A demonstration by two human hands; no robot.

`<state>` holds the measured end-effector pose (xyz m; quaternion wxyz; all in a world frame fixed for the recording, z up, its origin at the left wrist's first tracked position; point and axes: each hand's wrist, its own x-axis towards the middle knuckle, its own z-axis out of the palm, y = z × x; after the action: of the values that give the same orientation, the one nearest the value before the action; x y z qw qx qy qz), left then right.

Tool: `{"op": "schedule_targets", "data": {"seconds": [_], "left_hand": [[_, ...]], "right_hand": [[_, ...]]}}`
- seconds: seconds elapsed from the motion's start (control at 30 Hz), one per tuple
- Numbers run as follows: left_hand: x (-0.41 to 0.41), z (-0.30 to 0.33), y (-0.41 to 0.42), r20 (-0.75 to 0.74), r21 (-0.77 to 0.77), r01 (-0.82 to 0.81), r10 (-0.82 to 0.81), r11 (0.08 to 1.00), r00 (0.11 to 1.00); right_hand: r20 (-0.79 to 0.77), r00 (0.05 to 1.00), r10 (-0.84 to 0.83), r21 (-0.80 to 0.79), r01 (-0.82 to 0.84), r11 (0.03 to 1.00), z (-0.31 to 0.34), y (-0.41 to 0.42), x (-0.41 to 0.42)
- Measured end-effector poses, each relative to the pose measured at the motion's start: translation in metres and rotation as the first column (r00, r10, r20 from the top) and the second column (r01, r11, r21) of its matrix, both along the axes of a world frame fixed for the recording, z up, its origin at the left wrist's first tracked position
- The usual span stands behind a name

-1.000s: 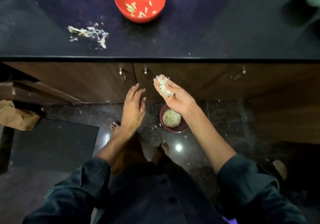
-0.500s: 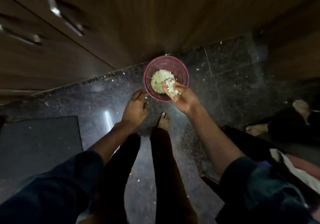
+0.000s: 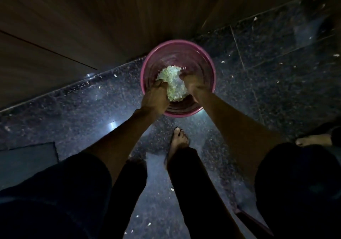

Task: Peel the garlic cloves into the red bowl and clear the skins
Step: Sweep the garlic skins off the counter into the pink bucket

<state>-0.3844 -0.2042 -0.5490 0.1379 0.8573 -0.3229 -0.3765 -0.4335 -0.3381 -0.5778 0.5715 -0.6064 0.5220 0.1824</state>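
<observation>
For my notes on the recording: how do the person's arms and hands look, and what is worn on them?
Both hands, left hand and right hand, are bare: no gloves, rings or watch visible. The forearms are bare too. Dark sleeves are pushed up near the elbows; their exact colour is hard to tell in the dim light.

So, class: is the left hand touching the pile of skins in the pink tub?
Touching. The head view shows the left hand fingers sunk into the skins.

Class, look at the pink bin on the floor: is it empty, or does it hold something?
Not empty. The pink bin holds a pale heap of garlic skins, with the left hand and right hand reaching inside.
</observation>
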Motion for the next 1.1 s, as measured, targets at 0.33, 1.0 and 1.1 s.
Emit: {"op": "schedule_targets", "data": {"seconds": [0.33,1.0,1.1], "left_hand": [[0.01,-0.025,-0.008,0.046,0.037,0.102,-0.104,0.994,0.994],[0.023,0.226,0.112,0.295,0.074,-0.149,0.121,0.986,0.948],[0.03,0.305,0.152,0.35,0.009,-0.214,0.197,0.977,0.916]], "right_hand": [[-0.246,0.843,0.479,-0.495,-0.534,0.685,-0.032,-0.013,-0.002],[-0.098,0.744,0.661,-0.541,-0.597,0.592,0.242,0.129,0.027],[0.007,0.731,0.682,-0.604,-0.541,0.586,0.331,0.174,0.038]]}}
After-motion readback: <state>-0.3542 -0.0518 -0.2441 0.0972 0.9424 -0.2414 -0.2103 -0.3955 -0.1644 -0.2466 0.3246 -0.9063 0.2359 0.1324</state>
